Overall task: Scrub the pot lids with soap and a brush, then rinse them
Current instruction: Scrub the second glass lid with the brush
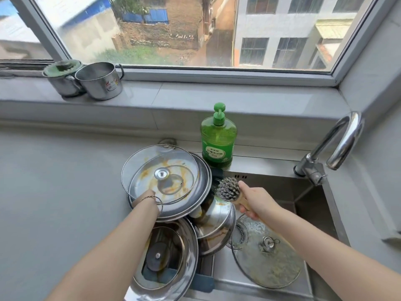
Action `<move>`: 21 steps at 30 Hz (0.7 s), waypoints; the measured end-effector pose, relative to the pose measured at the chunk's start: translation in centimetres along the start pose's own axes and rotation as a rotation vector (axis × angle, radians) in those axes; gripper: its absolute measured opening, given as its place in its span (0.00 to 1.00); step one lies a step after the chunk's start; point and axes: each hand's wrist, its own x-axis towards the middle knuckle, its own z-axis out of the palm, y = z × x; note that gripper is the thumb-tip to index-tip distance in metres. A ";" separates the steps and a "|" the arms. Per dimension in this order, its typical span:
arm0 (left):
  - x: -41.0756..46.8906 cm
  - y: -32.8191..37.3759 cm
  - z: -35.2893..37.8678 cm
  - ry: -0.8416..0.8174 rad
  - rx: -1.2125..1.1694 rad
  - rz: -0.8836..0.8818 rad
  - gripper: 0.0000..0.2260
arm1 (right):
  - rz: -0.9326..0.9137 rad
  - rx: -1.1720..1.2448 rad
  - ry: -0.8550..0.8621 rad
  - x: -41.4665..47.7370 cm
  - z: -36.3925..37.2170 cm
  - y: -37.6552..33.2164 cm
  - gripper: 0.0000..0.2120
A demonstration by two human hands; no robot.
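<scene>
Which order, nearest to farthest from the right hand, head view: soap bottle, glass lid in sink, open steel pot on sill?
1. Glass lid in the sink, just below the right hand.
2. Soap bottle, beyond it at the sink's back edge.
3. Open steel pot, far left on the windowsill.

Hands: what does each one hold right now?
Left hand: holds the stained glass lid by its rim.
Right hand: holds the brush.

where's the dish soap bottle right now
In the head view, the green dish soap bottle stands upright right of centre on the ledge behind the sink, between the top glass lid on its left and the faucet on its right.
</scene>
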 end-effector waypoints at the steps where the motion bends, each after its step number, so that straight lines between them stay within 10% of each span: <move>1: 1.0 0.0 -0.1 0.024 -0.009 0.004 0.18 | 0.000 0.001 0.006 0.0 -0.1 0.1 0.22; 6: 2.1 0.4 -1.5 -0.076 0.029 -0.083 0.03 | 0.002 0.019 0.001 -0.1 -0.3 0.7 0.21; 21: -2.6 -0.2 -0.7 -0.443 -0.271 -0.212 0.22 | 0.060 -0.006 0.012 0.7 0.0 1.6 0.21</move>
